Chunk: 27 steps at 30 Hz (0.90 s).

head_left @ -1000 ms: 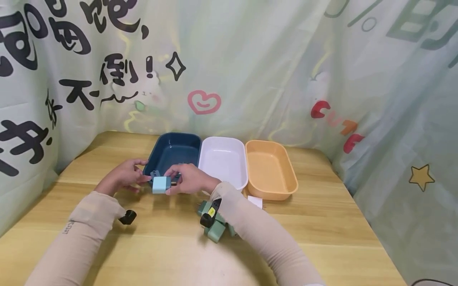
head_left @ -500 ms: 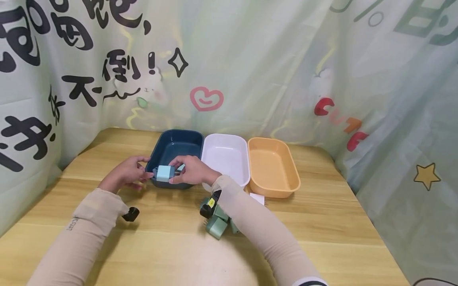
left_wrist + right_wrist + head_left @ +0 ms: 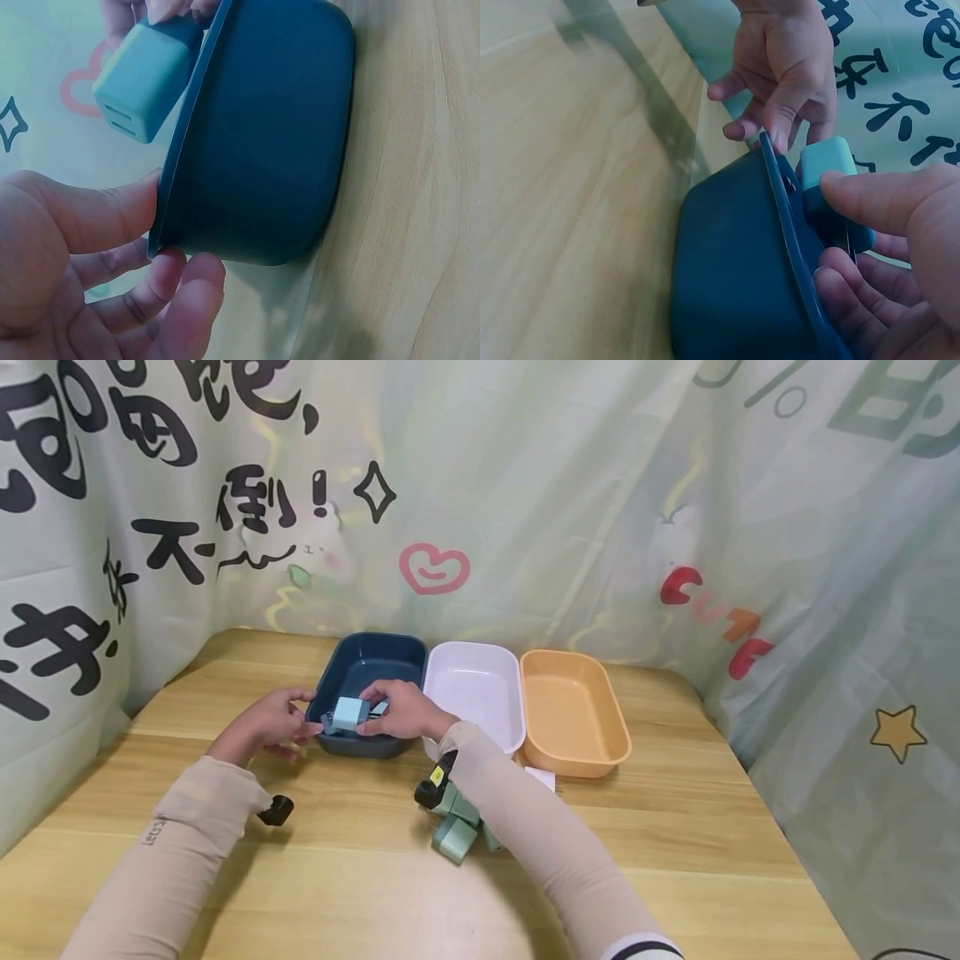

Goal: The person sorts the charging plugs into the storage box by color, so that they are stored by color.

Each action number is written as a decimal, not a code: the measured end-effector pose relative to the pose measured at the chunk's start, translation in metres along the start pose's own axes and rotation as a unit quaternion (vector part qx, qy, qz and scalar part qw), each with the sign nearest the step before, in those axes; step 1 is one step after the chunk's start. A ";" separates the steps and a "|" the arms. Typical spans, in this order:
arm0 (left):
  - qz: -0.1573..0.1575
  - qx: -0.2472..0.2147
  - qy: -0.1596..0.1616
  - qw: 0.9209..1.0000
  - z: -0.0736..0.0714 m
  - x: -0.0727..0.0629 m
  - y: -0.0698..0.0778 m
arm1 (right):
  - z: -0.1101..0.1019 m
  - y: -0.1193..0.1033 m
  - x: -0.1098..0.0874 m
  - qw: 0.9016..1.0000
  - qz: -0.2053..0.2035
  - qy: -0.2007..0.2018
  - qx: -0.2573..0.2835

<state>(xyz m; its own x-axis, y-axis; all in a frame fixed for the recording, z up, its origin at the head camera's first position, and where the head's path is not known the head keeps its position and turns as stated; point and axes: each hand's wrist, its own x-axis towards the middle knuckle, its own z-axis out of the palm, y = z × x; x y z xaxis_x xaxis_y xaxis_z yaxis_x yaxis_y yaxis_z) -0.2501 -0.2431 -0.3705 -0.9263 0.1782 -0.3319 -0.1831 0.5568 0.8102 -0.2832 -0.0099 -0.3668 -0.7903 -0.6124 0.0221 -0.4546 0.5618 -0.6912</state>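
Observation:
A USB wall charger (image 3: pixel 350 713), light blue with a darker blue prong end, is pinched between the thumb and fingers of my right hand (image 3: pixel 403 708) over the near side of the dark blue tray (image 3: pixel 360 746). Two slots show on the charger's end face in the left wrist view. My left hand (image 3: pixel 272 723) grips the tray's left rim, thumb on top and fingers beneath. Behind my right fingers, another light blue bit (image 3: pixel 381 707) shows; what it belongs to is partly hidden.
A white tray (image 3: pixel 471 652) and an orange tray (image 3: pixel 624 735) stand in a row to the right. Several green chargers (image 3: pixel 454 838) lie in front, partly covered by the right forearm. A white charger (image 3: pixel 542 778) lies beside that arm. A printed curtain (image 3: pixel 525 510) hangs behind.
My right hand has moved the charger upward in the view, from the tray's near edge to over its inside. The left hand stays at the rim. The head view has shifted slightly.

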 end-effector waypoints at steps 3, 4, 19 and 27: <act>-0.002 0.000 0.001 1.000 0.000 -0.001 0.001 | 0.000 0.001 0.004 1.000 0.003 0.008 -0.008; -0.003 -0.001 0.001 1.000 0.000 -0.001 0.001 | 0.000 0.001 0.005 1.000 0.004 0.010 -0.010; -0.003 -0.003 0.004 1.000 0.001 0.000 0.000 | -0.001 0.007 0.018 0.999 0.021 0.031 -0.026; -0.008 -0.005 0.008 1.000 0.001 -0.001 -0.001 | 0.002 0.007 0.025 0.998 0.033 0.049 -0.023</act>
<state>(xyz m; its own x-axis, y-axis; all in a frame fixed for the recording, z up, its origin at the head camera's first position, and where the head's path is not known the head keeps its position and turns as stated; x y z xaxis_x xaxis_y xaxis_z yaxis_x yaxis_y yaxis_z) -0.2490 -0.2432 -0.3711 -0.9281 0.1565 -0.3378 -0.2016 0.5514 0.8095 -0.3053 -0.0228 -0.3725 -0.8545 -0.5170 0.0502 -0.4169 0.6251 -0.6599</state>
